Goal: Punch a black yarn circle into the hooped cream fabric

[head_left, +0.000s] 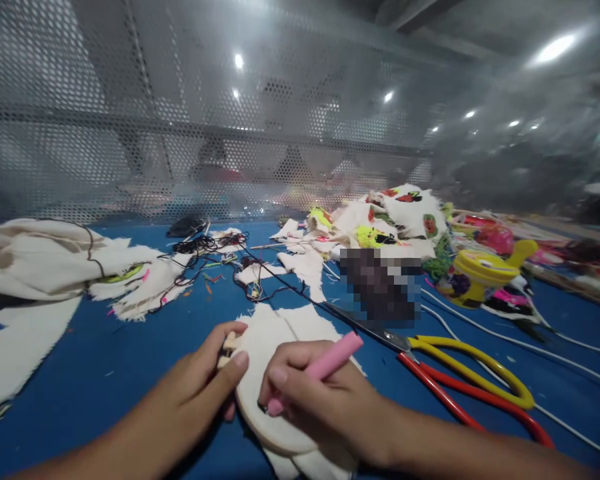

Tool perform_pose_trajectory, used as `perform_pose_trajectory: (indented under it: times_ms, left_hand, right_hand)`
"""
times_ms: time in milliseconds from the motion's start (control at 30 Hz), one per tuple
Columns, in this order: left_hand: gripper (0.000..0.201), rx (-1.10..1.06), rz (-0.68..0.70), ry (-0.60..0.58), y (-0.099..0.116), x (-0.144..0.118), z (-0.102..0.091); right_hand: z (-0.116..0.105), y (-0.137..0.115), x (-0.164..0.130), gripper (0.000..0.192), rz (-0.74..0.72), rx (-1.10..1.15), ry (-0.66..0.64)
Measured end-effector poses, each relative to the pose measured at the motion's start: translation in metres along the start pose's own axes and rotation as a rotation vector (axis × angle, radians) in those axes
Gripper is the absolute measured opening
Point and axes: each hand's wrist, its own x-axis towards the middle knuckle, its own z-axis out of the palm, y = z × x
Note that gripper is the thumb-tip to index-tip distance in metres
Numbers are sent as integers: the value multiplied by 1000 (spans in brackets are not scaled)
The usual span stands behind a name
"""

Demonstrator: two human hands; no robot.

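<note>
At centre of the blue bench [105, 373], 1 wooden embroidery hoop [275, 433] w/ white cloth [265, 333] stretched over it. Left hand [207, 380]: grip closed on hoop's left edge, thumb and fingers pinching rim at the clasp. Right hand [310, 400]: grip closed around 1 pink marker [320, 370], tip down on hoop cloth. Just right of hoop: 1 pair of scissors [460, 380], 1 yellow handle, 1 red. Beyond hoop: 1 heap of printed fabric scraps [380, 223]; 1 yellow container [480, 273] further right.
</note>
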Motion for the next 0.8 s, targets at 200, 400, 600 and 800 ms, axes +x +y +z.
perform_pose_trajectory:
  times_ms: [200,400,600,800]
  left_hand:
    - [64,-225,-93,-182,-17,31,4]
    - [60,-397,-61,-243,-18,24,11]
    - [53,-408,-45,-277,-17,19,9]
    - [49,-363,-44,-218,-12,21,7]
  right_hand:
    - [-6,-12,4,27,-59,-308,-196]
    - [-3,-12,2,15,41,-421,-204]
    - [1,-3,-1,20,3,-382,-191]
    - [4,4,-6,22,60,-361,-125]
